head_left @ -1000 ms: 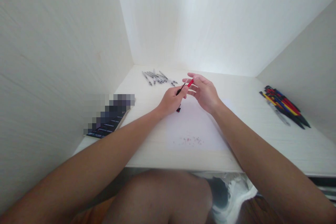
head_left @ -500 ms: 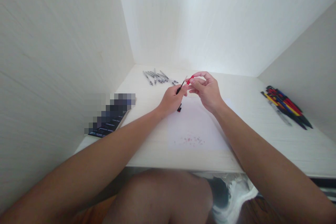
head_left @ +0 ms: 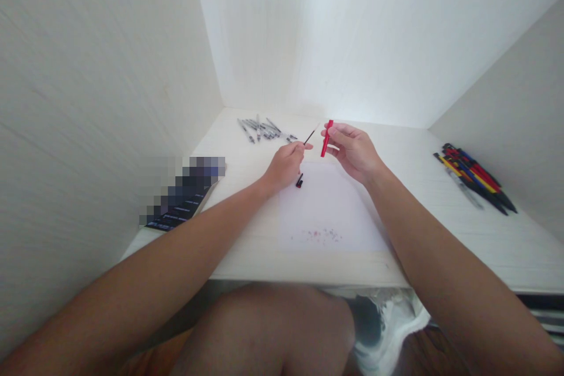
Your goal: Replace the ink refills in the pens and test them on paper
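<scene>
My left hand (head_left: 286, 163) is closed on a thin dark pen refill (head_left: 311, 134), whose pale tip points up and right. Between the thumb and fingers of my right hand (head_left: 352, 150) is a red pen barrel (head_left: 327, 138), held nearly upright. A small gap parts the refill's tip from the barrel. Just below my left hand, a small black clip-like pen part (head_left: 299, 181) with a red end shows against the white paper (head_left: 335, 200). Whether it touches the hand is unclear. Small red and dark specks (head_left: 317, 235) are scattered on the paper's near part.
Several clear pens with dark parts (head_left: 264, 128) lie in a pile at the back left. A bundle of black, red, yellow and blue pens (head_left: 476, 176) lies at the right. A dark, partly blurred-out object (head_left: 176, 211) is against the left wall. White panels enclose the desk (head_left: 251, 258).
My right hand has moved slightly right, away from the refill's tip. The red barrel has turned more upright and more of it shows. My left hand has shifted slightly left.
</scene>
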Tool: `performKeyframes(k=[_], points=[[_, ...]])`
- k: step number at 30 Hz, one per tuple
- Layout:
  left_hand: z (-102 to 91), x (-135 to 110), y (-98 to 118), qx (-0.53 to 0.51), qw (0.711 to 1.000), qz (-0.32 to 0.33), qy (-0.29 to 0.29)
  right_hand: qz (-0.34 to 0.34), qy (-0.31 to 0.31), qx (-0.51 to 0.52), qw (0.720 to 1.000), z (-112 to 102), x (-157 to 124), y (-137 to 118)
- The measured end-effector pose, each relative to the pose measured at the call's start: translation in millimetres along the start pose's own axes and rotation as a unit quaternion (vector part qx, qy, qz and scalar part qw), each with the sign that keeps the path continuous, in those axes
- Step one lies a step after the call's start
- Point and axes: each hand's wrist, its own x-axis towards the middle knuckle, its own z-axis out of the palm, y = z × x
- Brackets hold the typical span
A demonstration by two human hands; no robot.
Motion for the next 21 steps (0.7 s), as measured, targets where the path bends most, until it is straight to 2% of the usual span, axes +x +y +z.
performKeyframes(k=[5,8,16,21], points=[[-2.1,1.1,-1.4,0.116,0.989,0.082,0.035,0.045,-0.057,-0.022,0.997,-18.1,3.8,-0.1],[-3.2,0.5,-1.3,0.143,0.981,0.122,0.056,0.057,-0.076,-0.031,0.995,-22.9,4.5,3.3],[-4.6,0.6,1.1,0.131,0.973,0.139,0.127,0.080,-0.047,-0.020,0.995,-33.4,10.7,12.6],[-5.6,0.1,2.6,0.116,0.974,0.139,0.134,0.060,-0.032,-0.053,0.996,-38.9,13.1,12.5]])
